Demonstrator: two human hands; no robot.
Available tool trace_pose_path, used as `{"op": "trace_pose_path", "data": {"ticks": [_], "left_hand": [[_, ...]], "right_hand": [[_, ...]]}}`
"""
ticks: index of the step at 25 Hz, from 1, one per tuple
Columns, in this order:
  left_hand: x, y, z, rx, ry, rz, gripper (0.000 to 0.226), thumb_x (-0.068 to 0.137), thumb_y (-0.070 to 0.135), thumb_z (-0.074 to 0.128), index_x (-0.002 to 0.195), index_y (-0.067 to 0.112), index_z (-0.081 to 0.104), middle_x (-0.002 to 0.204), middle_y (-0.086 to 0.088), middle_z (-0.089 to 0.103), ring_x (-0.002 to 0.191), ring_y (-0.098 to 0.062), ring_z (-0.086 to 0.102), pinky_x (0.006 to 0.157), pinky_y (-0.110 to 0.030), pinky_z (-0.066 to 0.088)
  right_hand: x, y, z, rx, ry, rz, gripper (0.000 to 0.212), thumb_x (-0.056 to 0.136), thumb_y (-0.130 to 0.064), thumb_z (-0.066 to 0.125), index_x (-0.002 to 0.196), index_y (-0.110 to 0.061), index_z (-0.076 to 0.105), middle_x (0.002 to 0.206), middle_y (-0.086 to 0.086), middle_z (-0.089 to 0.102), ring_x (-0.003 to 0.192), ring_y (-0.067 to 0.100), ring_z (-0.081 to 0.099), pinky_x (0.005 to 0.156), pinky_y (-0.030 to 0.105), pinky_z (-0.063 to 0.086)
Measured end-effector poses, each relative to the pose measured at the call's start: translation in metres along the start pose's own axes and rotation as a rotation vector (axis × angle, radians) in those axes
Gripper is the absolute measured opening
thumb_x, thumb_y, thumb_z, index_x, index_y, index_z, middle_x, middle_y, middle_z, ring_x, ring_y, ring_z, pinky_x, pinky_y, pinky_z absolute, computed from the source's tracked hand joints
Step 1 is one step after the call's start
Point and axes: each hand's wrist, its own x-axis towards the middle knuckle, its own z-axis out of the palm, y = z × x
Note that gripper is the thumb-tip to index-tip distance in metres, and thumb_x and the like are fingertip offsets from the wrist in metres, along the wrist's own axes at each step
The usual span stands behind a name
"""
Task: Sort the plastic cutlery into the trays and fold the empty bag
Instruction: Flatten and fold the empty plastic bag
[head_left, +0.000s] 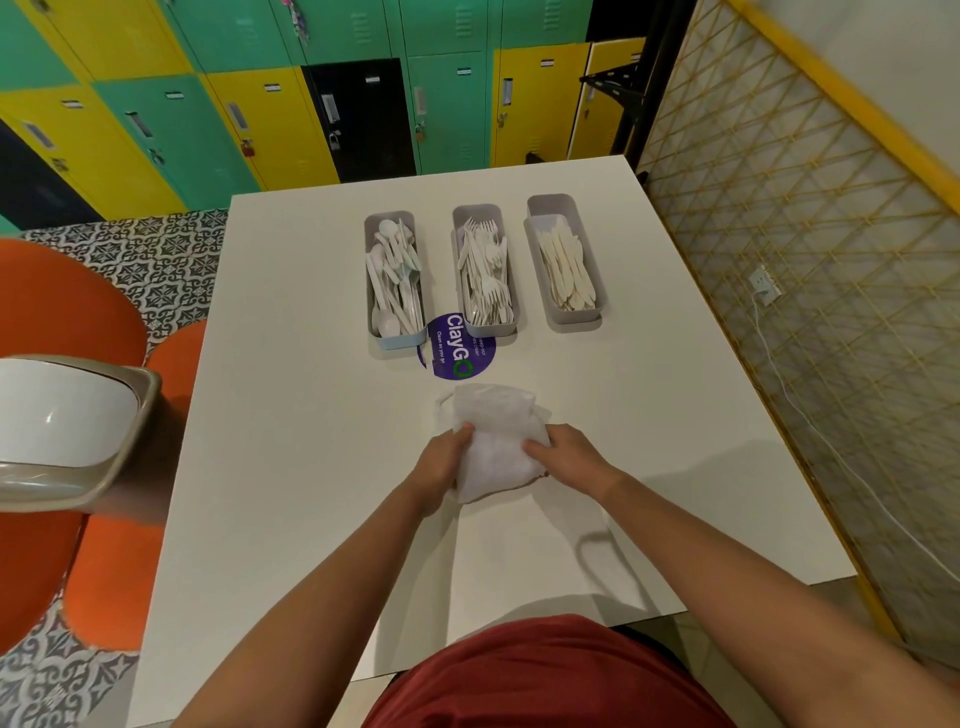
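Partly hidden, bag (493, 441) between both hands.

Three trays stand in a row toward the far edge of the surface (311, 415): one tray of spoons (393, 280), one tray of forks (485, 270), one tray of knives (566, 260). One white bag (493, 441). One purple sticker (457, 351). Two hands: left hand (441, 462), right hand (569, 457).

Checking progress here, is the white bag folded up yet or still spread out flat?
Partly folded. The white bag sits bunched into a compact bundle on the table, gripped at its sides by the left hand and right hand.
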Motion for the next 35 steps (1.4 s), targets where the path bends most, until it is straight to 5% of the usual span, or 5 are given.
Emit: {"op": "trace_pose_path", "data": {"ticks": [7,13,22,29,35], "left_hand": [[0.009,-0.006,-0.006,-0.208,-0.009,-0.108,0.034,0.099,0.034,0.04,0.119,0.011,0.055,0.119,-0.012,0.061,0.113,-0.033,0.057,0.097,-0.046,0.045],[0.004,-0.007,-0.005,0.396,0.373,0.06,0.012,0.087,0.013,0.047,0.077,0.008,0.053,0.068,0.002,0.052,0.077,-0.024,0.051,0.058,-0.026,0.041],[0.009,0.001,-0.003,0.603,0.328,0.093,0.027,0.094,0.024,0.046,0.1,0.002,0.061,0.096,-0.011,0.063,0.09,-0.028,0.057,0.073,-0.027,0.039],[0.014,0.001,0.002,0.626,0.364,0.103,0.024,0.092,0.023,0.048,0.105,0.005,0.057,0.108,-0.013,0.064,0.097,-0.029,0.06,0.076,-0.032,0.046],[0.015,-0.013,0.009,1.072,0.389,0.876,0.043,0.086,0.023,0.049,0.125,0.004,0.052,0.13,-0.021,0.052,0.114,-0.037,0.056,0.095,-0.043,0.046]], "right_hand": [[-0.005,0.001,0.003,0.183,0.111,-0.075,0.012,0.087,-0.015,0.062,0.078,-0.009,0.056,0.071,0.002,0.055,0.065,0.016,0.048,0.058,0.024,0.037],[0.003,0.008,0.005,0.062,0.082,0.03,0.022,0.093,-0.024,0.053,0.104,-0.006,0.058,0.089,0.006,0.059,0.082,0.023,0.056,0.066,0.033,0.05],[0.0,0.014,0.014,-0.666,0.401,-0.457,0.047,0.084,-0.039,0.039,0.125,-0.02,0.049,0.122,0.005,0.06,0.108,0.025,0.059,0.085,0.038,0.052],[0.005,0.008,0.015,-0.866,0.058,-0.423,0.062,0.082,-0.04,0.022,0.136,-0.023,0.047,0.143,0.0,0.047,0.131,0.019,0.046,0.102,0.042,0.041],[0.012,0.005,0.014,-0.911,-0.096,-0.402,0.083,0.076,-0.051,-0.007,0.151,-0.021,0.008,0.16,-0.004,0.003,0.148,0.015,-0.002,0.118,0.04,0.0]]}}
